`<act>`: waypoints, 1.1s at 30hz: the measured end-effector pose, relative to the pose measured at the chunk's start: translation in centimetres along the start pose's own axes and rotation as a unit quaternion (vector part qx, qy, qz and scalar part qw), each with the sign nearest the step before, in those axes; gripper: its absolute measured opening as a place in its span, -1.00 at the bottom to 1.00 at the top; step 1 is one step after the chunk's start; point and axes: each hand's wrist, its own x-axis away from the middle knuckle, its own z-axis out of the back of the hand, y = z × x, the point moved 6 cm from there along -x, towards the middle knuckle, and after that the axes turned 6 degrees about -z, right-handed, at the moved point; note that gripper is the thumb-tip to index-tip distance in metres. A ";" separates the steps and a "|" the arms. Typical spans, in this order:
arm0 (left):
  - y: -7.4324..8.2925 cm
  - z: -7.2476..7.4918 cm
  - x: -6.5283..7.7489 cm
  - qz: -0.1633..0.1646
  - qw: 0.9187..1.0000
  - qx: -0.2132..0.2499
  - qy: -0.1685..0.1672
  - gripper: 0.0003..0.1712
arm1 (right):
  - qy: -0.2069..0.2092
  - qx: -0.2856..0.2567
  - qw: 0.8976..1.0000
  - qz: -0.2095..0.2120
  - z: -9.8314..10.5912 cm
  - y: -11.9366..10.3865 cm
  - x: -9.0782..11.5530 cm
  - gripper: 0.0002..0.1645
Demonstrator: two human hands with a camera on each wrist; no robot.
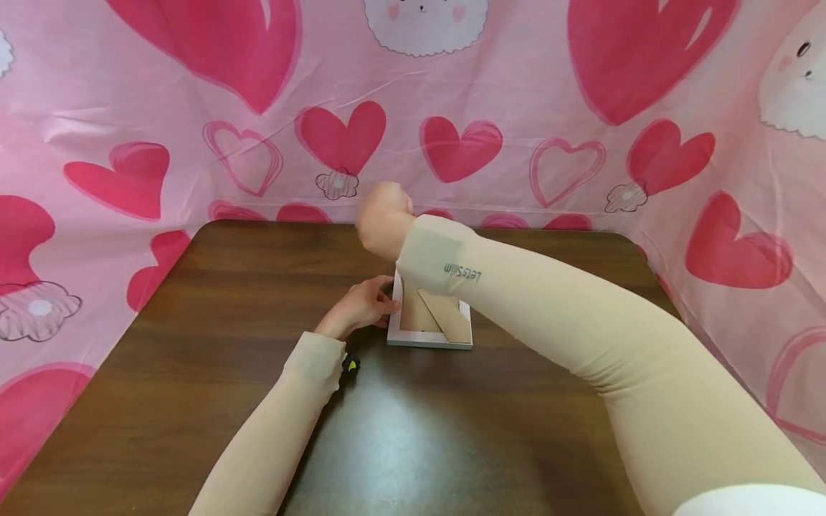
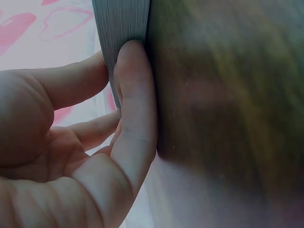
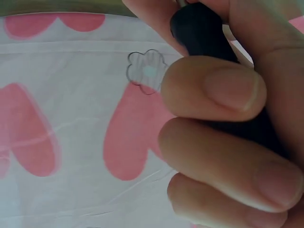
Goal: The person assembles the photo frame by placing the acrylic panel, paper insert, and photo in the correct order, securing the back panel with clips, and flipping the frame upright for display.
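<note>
Your left grip (image 1: pixel 361 305) pinches the picture frame (image 1: pixel 431 338) just beside it, while your right grip (image 1: pixel 385 219) curls around a black-handled tool (image 3: pixel 198 29).

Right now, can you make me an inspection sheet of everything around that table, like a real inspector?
Surface: brown table, with a shiny patch of light near the front.
Job's things: picture frame on the table, brown back showing; black-handled tool with a bit of metal at its end, its tip out of view.
Clutter: small black thing with a yellow-green spot, beside the left sleeve; can't tell what it is.
Grippers: left hand holds the frame's side; right hand grips the tool.
Cables: nothing seen.
Surroundings: pink cloth with hearts behind and at both sides.
</note>
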 end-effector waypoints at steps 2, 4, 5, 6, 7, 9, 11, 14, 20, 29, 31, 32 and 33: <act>0.1 0.0 0.0 -0.001 1.000 0.010 0.000 -0.32 | 0.015 0.001 1.000 0.028 -0.2 0.5 0.0 -0.81; 0.0 -0.1 0.0 0.004 1.000 0.014 0.000 -0.32 | 0.024 0.022 0.998 0.062 -0.4 0.9 0.1 -0.86; 0.0 -0.1 0.0 0.007 1.000 0.014 0.000 -0.32 | 0.028 0.039 0.996 0.081 -0.5 1.0 0.2 -0.86; 0.0 -0.1 -0.1 0.013 1.000 0.016 0.001 -0.31 | 0.033 0.053 0.993 0.099 -0.6 1.1 0.3 -0.86; -0.1 -0.1 -0.1 0.016 1.000 0.015 0.002 -0.31 | 0.035 0.063 0.991 0.113 -0.8 1.2 0.4 -0.86; -0.2 -0.1 -0.1 0.022 1.000 0.014 0.002 -0.30 | 0.038 0.075 0.987 0.135 -1.0 1.5 0.5 -0.84; -0.2 -0.1 -0.1 0.025 1.000 0.011 0.002 -0.30 | 0.036 0.071 0.987 0.141 -1.2 1.9 0.7 -0.82; -0.3 -0.1 -0.1 0.027 1.000 0.005 0.002 -0.31 | 0.026 0.064 0.988 0.140 -1.5 2.5 0.7 -0.79; -0.4 0.0 -0.1 0.032 0.999 -0.006 0.000 -0.32 | 0.012 0.045 0.989 0.144 -2.3 3.5 0.7 -0.76; -0.3 0.0 -0.1 0.032 0.999 0.000 0.003 -0.34 | -0.005 -0.003 0.988 0.155 -4.0 5.4 0.3 -0.70; -0.3 0.0 -0.1 0.033 0.999 0.000 0.003 -0.33 | -0.007 -0.007 0.987 0.159 -4.4 5.7 0.3 -0.68; -0.3 0.0 -0.1 0.033 0.999 0.000 0.003 -0.33 | -0.008 -0.010 0.987 0.161 -4.5 5.8 0.3 -0.67; -0.3 0.0 -0.1 0.032 0.999 -0.001 0.002 -0.33 | -0.007 -0.012 0.986 0.164 -4.7 5.9 0.3 -0.66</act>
